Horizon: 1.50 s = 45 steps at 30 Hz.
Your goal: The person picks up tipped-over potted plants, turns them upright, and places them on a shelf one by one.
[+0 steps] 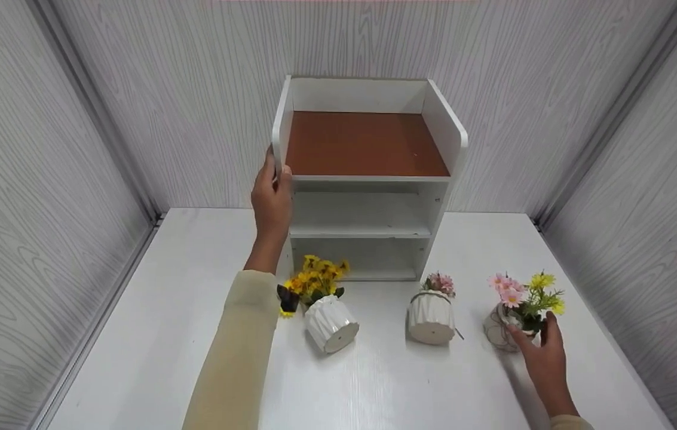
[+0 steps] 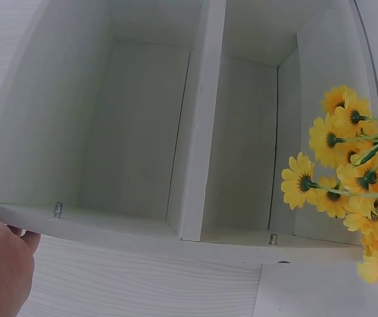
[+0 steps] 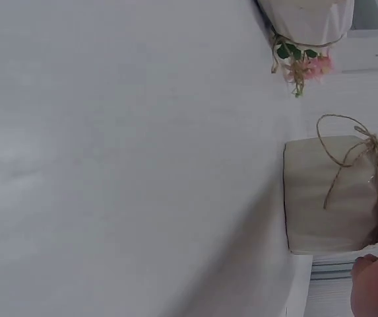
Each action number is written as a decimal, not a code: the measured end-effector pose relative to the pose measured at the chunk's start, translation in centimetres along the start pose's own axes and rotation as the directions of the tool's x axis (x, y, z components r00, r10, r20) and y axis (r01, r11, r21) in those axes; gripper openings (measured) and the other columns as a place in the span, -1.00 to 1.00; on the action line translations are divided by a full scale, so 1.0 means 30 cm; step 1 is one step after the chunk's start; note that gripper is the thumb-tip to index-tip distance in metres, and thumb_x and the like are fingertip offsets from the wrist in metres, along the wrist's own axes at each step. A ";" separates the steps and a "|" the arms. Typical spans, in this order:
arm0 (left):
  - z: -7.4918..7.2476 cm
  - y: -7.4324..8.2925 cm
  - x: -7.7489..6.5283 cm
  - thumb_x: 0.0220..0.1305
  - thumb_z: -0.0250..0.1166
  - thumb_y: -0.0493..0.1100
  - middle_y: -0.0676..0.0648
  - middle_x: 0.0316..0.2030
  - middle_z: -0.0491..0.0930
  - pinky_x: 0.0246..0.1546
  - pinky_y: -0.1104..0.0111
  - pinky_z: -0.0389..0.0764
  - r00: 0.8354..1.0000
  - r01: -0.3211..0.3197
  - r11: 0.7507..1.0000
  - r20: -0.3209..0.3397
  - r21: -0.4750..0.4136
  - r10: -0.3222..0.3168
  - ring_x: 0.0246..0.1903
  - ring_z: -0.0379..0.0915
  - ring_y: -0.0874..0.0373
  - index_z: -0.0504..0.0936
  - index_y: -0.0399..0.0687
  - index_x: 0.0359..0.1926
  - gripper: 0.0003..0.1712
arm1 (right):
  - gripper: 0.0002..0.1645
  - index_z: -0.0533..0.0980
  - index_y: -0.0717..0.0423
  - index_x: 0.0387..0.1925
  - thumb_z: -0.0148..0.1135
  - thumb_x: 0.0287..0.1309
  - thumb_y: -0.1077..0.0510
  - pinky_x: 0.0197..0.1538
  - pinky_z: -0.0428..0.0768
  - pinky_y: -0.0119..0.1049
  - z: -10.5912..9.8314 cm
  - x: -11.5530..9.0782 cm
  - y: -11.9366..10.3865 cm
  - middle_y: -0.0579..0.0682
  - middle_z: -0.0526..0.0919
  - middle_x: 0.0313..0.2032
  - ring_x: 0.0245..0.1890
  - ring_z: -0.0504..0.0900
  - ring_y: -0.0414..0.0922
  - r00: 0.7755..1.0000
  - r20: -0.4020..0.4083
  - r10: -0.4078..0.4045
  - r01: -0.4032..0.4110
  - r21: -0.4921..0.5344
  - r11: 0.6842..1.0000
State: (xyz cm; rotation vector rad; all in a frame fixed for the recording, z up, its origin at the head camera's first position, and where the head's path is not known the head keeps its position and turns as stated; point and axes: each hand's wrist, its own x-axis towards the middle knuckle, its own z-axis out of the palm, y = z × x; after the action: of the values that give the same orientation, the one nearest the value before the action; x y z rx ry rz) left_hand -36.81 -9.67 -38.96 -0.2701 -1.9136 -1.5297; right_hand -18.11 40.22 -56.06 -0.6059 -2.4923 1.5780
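Observation:
My left hand (image 1: 272,203) grips the left side panel of a small white shelf unit (image 1: 368,179), thumb on the inner side, fingers around the outside. At the right, my right hand (image 1: 544,361) holds a potted plant (image 1: 496,331) near its rim, thumb and fingers on either side. Its pink and yellow artificial flowers (image 1: 517,295) rise above the hand. In the right wrist view the pale pot (image 3: 327,205) is tied with a twine bow, and only part of the hand (image 3: 377,284) shows.
A white ribbed pot (image 1: 332,325) with yellow flowers (image 1: 314,278) lies tipped before the shelf, its base facing me. Another white pot (image 1: 431,316) with pink flowers (image 1: 441,283) lies to its right. Wood-grain panels (image 1: 207,119) enclose the white table (image 1: 386,382).

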 end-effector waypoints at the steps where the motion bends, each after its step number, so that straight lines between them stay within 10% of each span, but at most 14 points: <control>1: 0.001 0.000 0.000 0.58 0.03 0.02 -0.01 0.43 0.35 0.35 0.26 0.43 1.000 -0.001 1.000 0.001 -0.003 0.001 0.40 0.28 0.21 0.13 0.17 0.58 -0.36 | 0.40 -0.48 -0.04 0.59 0.26 0.21 -0.38 0.56 -0.05 0.12 -0.001 0.006 0.004 0.08 -0.48 0.59 0.59 -0.34 0.14 1.000 0.007 -0.002 0.002 -0.021 1.000; 45: -0.004 0.012 0.008 0.54 0.11 0.00 -0.04 0.42 0.37 0.33 0.19 0.46 0.998 0.051 0.995 -0.017 -0.081 -0.052 0.39 0.31 0.14 0.17 0.11 0.56 -0.34 | 0.41 -0.40 0.11 0.61 0.35 0.20 -0.29 0.53 0.08 0.13 0.034 0.033 0.029 0.25 -0.21 0.59 0.57 -0.10 0.24 1.000 -0.001 -0.013 0.013 0.027 1.000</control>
State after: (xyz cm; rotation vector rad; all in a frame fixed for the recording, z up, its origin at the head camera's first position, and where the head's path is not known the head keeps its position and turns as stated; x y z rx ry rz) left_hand -36.76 -9.72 -38.53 -0.2420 -1.8600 -1.6399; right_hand -19.09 40.10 -57.40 -0.5855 -2.4651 1.6035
